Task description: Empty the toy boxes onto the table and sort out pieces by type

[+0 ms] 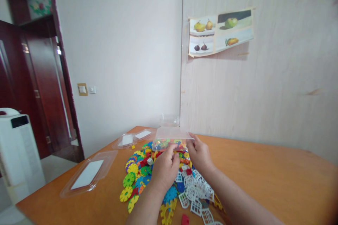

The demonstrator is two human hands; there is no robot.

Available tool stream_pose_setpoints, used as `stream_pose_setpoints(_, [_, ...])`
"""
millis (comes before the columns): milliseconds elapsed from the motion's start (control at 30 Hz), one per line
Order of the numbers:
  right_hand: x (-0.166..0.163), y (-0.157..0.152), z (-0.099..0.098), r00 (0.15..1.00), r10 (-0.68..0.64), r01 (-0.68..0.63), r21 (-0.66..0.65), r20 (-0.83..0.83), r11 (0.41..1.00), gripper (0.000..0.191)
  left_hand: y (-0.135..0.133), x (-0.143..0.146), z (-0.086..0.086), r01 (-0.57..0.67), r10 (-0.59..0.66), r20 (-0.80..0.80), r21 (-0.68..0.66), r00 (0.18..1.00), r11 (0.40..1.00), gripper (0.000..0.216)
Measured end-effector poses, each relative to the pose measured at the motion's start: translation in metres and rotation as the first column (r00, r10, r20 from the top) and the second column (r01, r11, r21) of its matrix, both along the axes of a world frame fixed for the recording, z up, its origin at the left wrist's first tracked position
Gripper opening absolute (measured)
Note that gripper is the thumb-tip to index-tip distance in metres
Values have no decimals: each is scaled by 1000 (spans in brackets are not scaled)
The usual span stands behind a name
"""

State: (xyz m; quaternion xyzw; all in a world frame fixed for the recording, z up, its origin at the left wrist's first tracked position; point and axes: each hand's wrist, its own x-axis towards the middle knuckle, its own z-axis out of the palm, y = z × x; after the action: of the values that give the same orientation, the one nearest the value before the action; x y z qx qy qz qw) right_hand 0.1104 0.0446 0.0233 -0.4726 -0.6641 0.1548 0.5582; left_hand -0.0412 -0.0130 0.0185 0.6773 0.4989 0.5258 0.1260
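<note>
A clear plastic box (173, 133) is tipped on its side at the far end of a heap of colourful plastic building pieces (145, 171), and more pieces show inside it. My right hand (200, 153) grips the box's right edge between thumb and fingers. At the mouth of the box is my left hand (166, 165), its thumb and index finger apart; its other fingers are partly hidden. Notched yellow discs (126, 194) lie on the left of the heap. White lattice window pieces (195, 206) lie to the right, under my right forearm.
Everything rests on an orange-brown table (253, 175). A large clear lid (88, 174) with a white label lies at the left, with smaller lids (126, 140) behind it. Another clear container (169, 120) stands at the back by the wall. A white appliance (19, 154) stands left of the table.
</note>
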Motion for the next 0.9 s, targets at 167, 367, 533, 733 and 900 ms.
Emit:
stream_pose_setpoints(167, [19, 21, -4, 956, -58, 3, -190, -288, 982, 57, 3, -4, -1, -94, 93, 13, 46, 996, 995, 20])
stream_pose_setpoints(367, [34, 19, 7, 911, -71, -43, -265, -406, 963, 78, 16, -18, -2, -204, 207, 360, -44, 910, 978, 37])
stream_pose_setpoints(533, [28, 18, 10, 962, 24, -120, -343, -272, 932, 75, 17, -24, 6, 36, 74, 639, -158, 766, 987, 67])
stream_pose_setpoints(733, [16, 13, 15, 989, 81, -115, -292, -126, 950, 73, 16, -31, 9, 115, 24, 721, -142, 692, 983, 70])
stream_pose_setpoints(900, [16, 13, 18, 996, 85, -80, -224, 13, 971, 69, 16, -35, 12, 140, 18, 801, -126, 598, 982, 68])
